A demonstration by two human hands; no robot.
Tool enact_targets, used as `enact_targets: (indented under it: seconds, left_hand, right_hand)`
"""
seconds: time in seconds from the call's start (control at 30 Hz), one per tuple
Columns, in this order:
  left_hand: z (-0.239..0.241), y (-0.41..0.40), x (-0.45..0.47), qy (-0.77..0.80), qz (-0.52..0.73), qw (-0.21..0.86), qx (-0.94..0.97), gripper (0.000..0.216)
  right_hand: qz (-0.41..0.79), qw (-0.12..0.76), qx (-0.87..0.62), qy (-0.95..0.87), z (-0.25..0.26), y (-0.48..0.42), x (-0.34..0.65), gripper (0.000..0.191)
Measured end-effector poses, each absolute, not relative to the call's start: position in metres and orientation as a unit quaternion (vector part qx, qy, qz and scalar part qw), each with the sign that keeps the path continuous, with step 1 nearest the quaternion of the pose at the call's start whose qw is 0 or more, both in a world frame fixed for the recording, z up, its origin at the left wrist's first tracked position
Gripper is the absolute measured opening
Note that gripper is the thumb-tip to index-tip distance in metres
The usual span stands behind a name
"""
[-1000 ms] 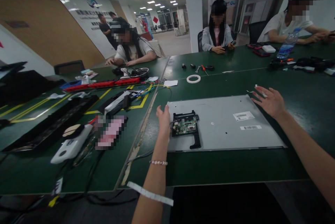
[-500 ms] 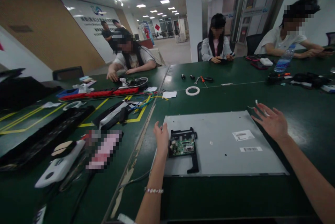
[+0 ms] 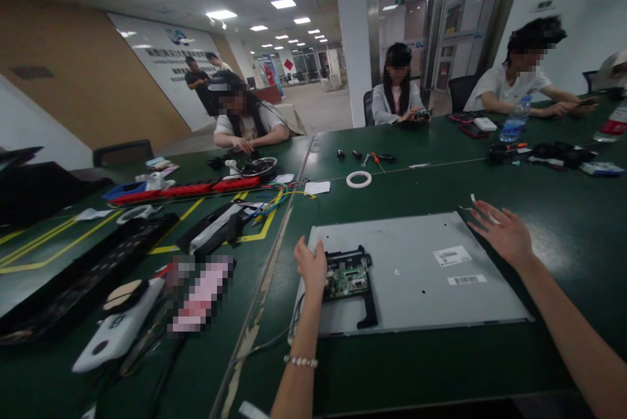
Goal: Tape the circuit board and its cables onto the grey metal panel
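A flat grey metal panel (image 3: 416, 275) lies on the green table (image 3: 563, 236) in front of me, face down, with two white labels on its back. A small green circuit board in a black frame (image 3: 349, 282) sits near its left edge. My left hand (image 3: 311, 265) rests on the panel's left edge beside the board, fingers loosely curled round the rim. My right hand (image 3: 499, 231) lies at the panel's far right corner, fingers spread and holding nothing.
A white tape roll (image 3: 358, 179) and small hand tools (image 3: 375, 158) lie beyond the panel. Black keyboards (image 3: 88, 269), a red power strip (image 3: 196, 188), cables and a white device (image 3: 115, 331) crowd the left. Three people sit at the far side; a water bottle (image 3: 514, 122) stands at right.
My left hand slid down along the panel's left edge toward me. The panel's left side has lifted or turned slightly. The camera tilted up a little.
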State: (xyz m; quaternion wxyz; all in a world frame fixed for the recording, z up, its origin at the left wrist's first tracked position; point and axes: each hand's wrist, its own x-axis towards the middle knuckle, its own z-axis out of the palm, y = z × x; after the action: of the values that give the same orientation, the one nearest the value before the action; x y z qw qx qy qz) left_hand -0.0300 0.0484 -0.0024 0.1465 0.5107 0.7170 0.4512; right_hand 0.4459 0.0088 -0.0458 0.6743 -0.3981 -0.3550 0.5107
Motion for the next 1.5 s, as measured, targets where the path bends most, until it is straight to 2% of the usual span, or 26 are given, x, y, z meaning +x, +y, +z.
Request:
enact_targets:
  seconds: [0.1, 0.2, 0.3, 0.4, 0.57, 0.87, 1.27, 1.5]
  left_hand:
    - [0.008, 0.041, -0.025, 0.705, 0.439, 0.103, 0.547, 0.049]
    - [0.018, 0.029, -0.021, 0.688, 0.371, 0.067, 0.620, 0.051]
    - [0.028, 0.010, -0.021, 0.663, 0.247, 0.119, 0.697, 0.058]
    - [0.038, -0.015, -0.027, 0.611, 0.138, 0.187, 0.757, 0.074]
    - [0.047, -0.037, -0.041, 0.573, 0.054, 0.231, 0.785, 0.092]
    - [0.031, -0.017, -0.034, 0.539, 0.096, 0.226, 0.806, 0.087]
    - [0.019, -0.009, 0.029, 0.509, 0.137, 0.208, 0.824, 0.071]
    - [0.005, -0.002, 0.048, 0.478, 0.159, 0.181, 0.845, 0.072]
  right_hand:
    - [0.529, 0.671, -0.390, -0.342, -0.046, 0.008, 0.448, 0.043]
    - [0.526, 0.672, -0.394, -0.341, -0.046, 0.007, 0.451, 0.044]
    - [0.525, 0.668, -0.398, -0.348, -0.045, 0.005, 0.451, 0.044]
    - [0.536, 0.659, -0.397, -0.349, -0.042, 0.003, 0.452, 0.044]
    - [0.537, 0.659, -0.394, -0.349, -0.039, 0.001, 0.453, 0.042]
    - [0.531, 0.657, -0.407, -0.349, -0.037, 0.002, 0.451, 0.041]
    - [0.508, 0.640, -0.423, -0.391, -0.038, 0.006, 0.439, 0.042]
    - [0.489, 0.650, -0.425, -0.396, -0.037, 0.006, 0.433, 0.037]
